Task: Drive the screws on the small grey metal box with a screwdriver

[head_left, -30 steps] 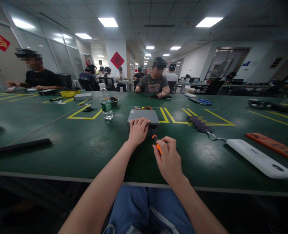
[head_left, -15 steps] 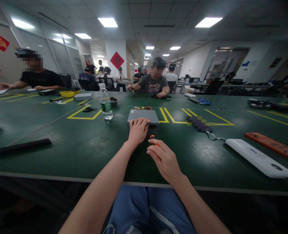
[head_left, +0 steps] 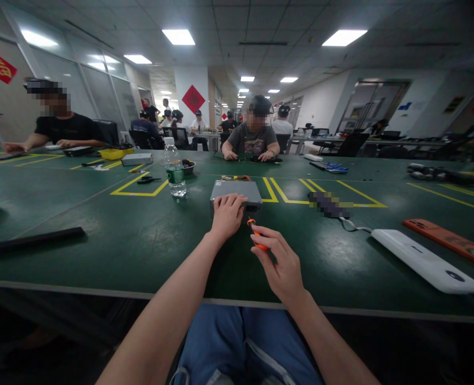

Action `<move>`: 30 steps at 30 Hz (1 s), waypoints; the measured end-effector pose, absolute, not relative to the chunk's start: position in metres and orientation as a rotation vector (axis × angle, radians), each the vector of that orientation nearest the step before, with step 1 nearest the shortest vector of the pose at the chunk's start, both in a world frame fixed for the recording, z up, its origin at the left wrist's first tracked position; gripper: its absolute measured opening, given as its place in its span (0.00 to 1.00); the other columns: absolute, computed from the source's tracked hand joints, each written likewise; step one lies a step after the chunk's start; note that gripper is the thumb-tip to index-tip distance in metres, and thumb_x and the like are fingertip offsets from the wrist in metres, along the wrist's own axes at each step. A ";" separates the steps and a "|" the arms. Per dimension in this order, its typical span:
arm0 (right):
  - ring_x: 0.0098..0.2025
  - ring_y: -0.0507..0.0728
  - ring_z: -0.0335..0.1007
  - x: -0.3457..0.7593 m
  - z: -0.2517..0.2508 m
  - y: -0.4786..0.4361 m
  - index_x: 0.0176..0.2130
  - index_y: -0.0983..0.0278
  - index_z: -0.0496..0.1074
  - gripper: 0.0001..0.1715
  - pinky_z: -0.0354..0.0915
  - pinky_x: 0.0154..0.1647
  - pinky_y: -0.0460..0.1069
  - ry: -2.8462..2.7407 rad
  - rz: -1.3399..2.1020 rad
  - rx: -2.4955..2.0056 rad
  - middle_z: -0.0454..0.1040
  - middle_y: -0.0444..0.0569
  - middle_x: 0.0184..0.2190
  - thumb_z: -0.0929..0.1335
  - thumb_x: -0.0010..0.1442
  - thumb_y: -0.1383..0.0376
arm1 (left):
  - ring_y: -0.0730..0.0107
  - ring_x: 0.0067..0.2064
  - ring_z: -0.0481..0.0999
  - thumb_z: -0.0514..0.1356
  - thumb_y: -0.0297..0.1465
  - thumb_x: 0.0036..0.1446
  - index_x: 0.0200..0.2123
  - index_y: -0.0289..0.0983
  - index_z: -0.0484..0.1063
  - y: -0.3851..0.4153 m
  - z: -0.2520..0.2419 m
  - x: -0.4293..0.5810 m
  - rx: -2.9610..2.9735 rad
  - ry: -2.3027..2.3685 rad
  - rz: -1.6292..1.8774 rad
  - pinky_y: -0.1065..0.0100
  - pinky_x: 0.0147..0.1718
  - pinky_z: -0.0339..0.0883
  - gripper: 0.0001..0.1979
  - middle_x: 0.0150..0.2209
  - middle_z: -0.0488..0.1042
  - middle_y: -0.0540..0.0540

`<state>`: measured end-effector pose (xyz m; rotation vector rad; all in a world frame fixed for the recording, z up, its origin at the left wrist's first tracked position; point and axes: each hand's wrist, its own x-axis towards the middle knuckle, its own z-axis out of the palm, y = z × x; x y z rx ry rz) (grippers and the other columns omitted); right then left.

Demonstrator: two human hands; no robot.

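We rest our left hand (head_left: 227,215), fingers extended, on the gray box (head_left: 237,187); our right hand (head_left: 281,263) grips a screwdriver (head_left: 252,223).

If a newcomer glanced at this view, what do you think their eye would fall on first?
Probably the orange-and-black screwdriver in the right hand, just in front of the grey metal box under the left hand. Next might come the long white device on the table's right side, then the red diamond sign on the pillar behind.
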<state>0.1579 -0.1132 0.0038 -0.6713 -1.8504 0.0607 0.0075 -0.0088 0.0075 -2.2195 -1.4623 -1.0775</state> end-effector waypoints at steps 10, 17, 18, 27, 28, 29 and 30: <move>0.50 0.57 0.68 0.155 -0.001 -0.115 0.48 0.63 0.65 0.13 0.68 0.47 0.53 -1.901 -0.116 -0.743 0.68 0.56 0.49 0.61 0.62 0.69 | 0.63 0.55 0.63 0.50 0.28 0.60 0.48 0.43 0.66 -0.010 0.008 0.007 -2.227 -1.483 -1.052 0.57 0.53 0.49 0.14 0.52 0.69 0.47; 0.45 0.56 0.72 0.153 -0.003 -0.112 0.45 0.63 0.66 0.09 0.69 0.42 0.50 -1.917 -0.386 -0.841 0.71 0.55 0.48 0.62 0.63 0.68 | 0.64 0.55 0.63 0.51 0.27 0.59 0.47 0.44 0.66 -0.009 0.007 0.007 -2.217 -1.467 -1.063 0.58 0.52 0.49 0.14 0.52 0.70 0.48; 0.46 0.56 0.71 0.152 -0.004 -0.112 0.47 0.64 0.65 0.11 0.69 0.42 0.50 -1.935 -0.419 -0.853 0.70 0.56 0.49 0.62 0.63 0.69 | 0.64 0.55 0.63 0.51 0.27 0.59 0.47 0.44 0.66 -0.009 0.007 0.007 -2.213 -1.463 -1.068 0.58 0.52 0.49 0.14 0.52 0.70 0.48; 0.25 0.53 0.66 0.148 0.000 -0.115 0.32 0.65 0.66 0.09 0.59 0.29 0.48 -1.877 -0.763 -1.129 0.72 0.48 0.26 0.62 0.63 0.63 | 0.64 0.55 0.63 0.50 0.27 0.59 0.48 0.43 0.66 -0.010 0.008 0.007 -2.223 -1.471 -1.064 0.58 0.53 0.49 0.14 0.52 0.70 0.48; 0.22 0.53 0.64 0.148 0.001 -0.115 0.32 0.65 0.66 0.11 0.57 0.27 0.48 -1.881 -0.792 -1.172 0.70 0.46 0.23 0.62 0.64 0.63 | 0.64 0.55 0.63 0.50 0.27 0.59 0.48 0.43 0.66 -0.010 0.009 0.007 -2.224 -1.474 -1.063 0.58 0.53 0.49 0.14 0.52 0.70 0.48; 0.21 0.52 0.63 0.148 0.001 -0.115 0.32 0.65 0.67 0.11 0.55 0.27 0.48 -1.884 -0.816 -1.206 0.69 0.44 0.21 0.61 0.64 0.62 | 0.64 0.55 0.63 0.51 0.27 0.59 0.48 0.43 0.66 -0.010 0.009 0.007 -2.224 -1.476 -1.063 0.58 0.52 0.49 0.14 0.52 0.70 0.48; 0.20 0.52 0.62 0.148 0.001 -0.115 0.34 0.65 0.67 0.12 0.54 0.26 0.48 -1.884 -0.833 -1.230 0.68 0.44 0.21 0.61 0.65 0.61 | 0.64 0.55 0.63 0.51 0.27 0.59 0.48 0.43 0.66 -0.010 0.009 0.007 -2.224 -1.476 -1.062 0.58 0.52 0.50 0.14 0.52 0.70 0.48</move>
